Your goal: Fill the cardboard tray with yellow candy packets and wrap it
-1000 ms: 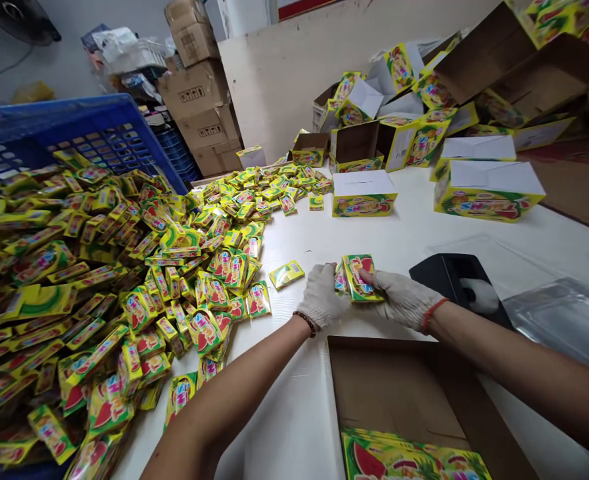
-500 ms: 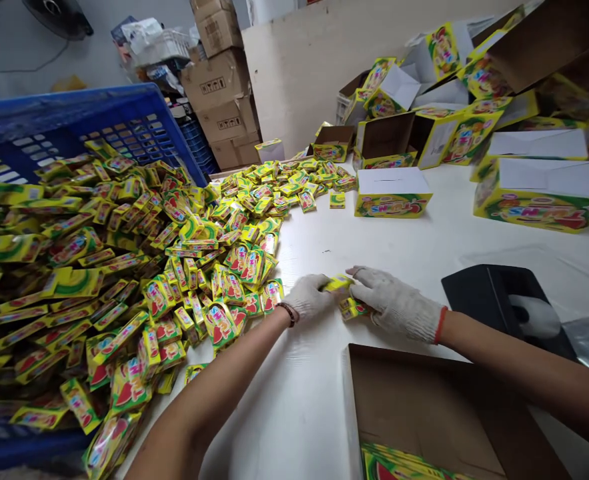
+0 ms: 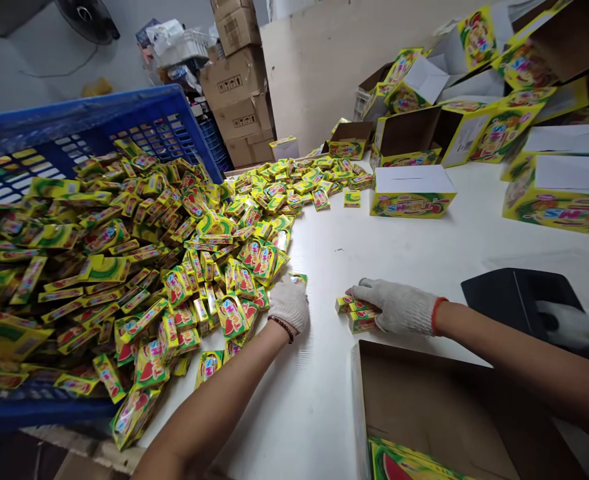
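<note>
My left hand, in a white knit glove, is at the near edge of a heap of small yellow-green boxes. Its fingers curl over one small box, whose end shows past the fingertips. On the white table, my gloved right hand grips a little group of the same small boxes, thumb and fingers around their right side. Just below it stands an open brown-lined carton, with flat printed boxes at its near end.
A blue plastic crate spills small boxes onto the table from the left. A black tape dispenser is at the right. Printed display cartons stand and pile up at the back right. Brown cartons are stacked behind.
My left hand has moved left, away from the grouped boxes, to the heap's edge. My right hand has stayed at the group, which now lies neatly together. The view has shifted slightly left.
</note>
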`<state>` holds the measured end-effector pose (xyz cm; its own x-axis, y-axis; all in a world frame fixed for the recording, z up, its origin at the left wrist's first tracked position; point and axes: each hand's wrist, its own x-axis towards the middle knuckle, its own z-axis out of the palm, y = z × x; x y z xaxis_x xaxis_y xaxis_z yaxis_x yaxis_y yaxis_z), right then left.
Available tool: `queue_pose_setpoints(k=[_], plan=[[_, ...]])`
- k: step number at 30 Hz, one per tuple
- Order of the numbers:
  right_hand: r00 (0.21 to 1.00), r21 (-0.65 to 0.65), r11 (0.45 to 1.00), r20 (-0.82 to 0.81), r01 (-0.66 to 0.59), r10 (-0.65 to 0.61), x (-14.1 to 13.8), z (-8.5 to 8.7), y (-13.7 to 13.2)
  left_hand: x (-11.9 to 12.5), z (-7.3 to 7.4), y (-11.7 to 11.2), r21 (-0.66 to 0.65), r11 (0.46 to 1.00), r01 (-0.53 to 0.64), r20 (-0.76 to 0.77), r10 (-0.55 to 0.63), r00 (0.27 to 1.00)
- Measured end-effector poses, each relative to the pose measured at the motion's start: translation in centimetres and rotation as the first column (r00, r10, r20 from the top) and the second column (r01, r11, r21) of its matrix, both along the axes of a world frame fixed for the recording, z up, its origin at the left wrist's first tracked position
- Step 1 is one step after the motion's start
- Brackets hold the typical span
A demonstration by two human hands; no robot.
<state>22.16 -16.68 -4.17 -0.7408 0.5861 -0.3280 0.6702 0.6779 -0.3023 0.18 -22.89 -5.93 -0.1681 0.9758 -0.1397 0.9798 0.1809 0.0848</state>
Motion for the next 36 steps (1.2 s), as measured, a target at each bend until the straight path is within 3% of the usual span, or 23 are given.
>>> queue_pose_setpoints(k=[4,8,11,14,16,20,22,24,26,28,31,34,36], plan=[[0.999,-0.015,1.0,-0.043,-0.004,0.003,0.9,-0.5,-0.5,0.8,-1.0,0.6,0.043,0.999,-0.003,0.093,-0.001,0.996],[0.975,0.14,0.985,-0.184,-0.097,0.123,0.9,-1.1,-1.1,1.9,-1.3,0.4,0.052,0.997,0.056,0.201,-0.065,0.977],[0.929,0.25,0.948,-0.262,-0.196,0.261,0.2,-1.4,-1.0,2.8,-0.9,0.1,0.105,0.973,0.204,0.267,-0.225,0.937],[0.92,0.203,0.947,-0.257,-0.247,0.295,-0.5,-1.3,-0.8,1.8,0.3,0.4,0.159,0.958,0.238,0.256,-0.273,0.927],[0.933,0.157,0.961,-0.248,-0.229,0.263,-0.8,-1.2,-0.8,-0.4,1.4,1.0,0.224,0.965,0.134,0.193,-0.179,0.965],[0.943,0.148,0.972,-0.253,-0.181,0.215,-0.8,-1.5,-0.7,-5.8,3.3,2.3,0.275,0.948,-0.159,0.035,0.155,0.987],[0.961,0.155,0.979,-0.219,-0.136,0.168,-0.7,-1.4,-0.6,-7.1,3.7,2.5,0.247,0.945,-0.214,-0.02,0.226,0.974],[0.974,0.164,0.982,-0.189,-0.096,0.127,-0.7,-0.9,-0.6,-7.0,3.6,2.3,0.255,0.946,-0.198,-0.048,0.217,0.975],[0.971,0.193,0.977,-0.199,-0.095,0.134,-0.6,-0.3,-0.5,-5.6,3.1,1.9,0.324,0.94,-0.104,-0.03,0.121,0.992],[0.95,0.239,0.964,-0.253,-0.12,0.181,-0.6,-0.1,-0.5,-3.4,2.1,1.7,0.385,0.922,0.046,0.064,-0.076,0.995],[0.912,0.284,0.947,-0.33,-0.149,0.242,-0.6,-1.2,-0.3,-0.3,-0.3,1.9,0.406,0.887,0.221,0.244,-0.338,0.909],[0.892,0.263,0.951,-0.374,-0.159,0.253,0.3,-3.3,0.1,1.3,-2.8,2.1,0.415,0.872,0.26,0.372,-0.424,0.826],[0.896,0.226,0.964,-0.387,-0.138,0.219,1.4,-4.5,0.6,1.6,-4.2,1.7,0.456,0.867,0.201,0.453,-0.42,0.786]])
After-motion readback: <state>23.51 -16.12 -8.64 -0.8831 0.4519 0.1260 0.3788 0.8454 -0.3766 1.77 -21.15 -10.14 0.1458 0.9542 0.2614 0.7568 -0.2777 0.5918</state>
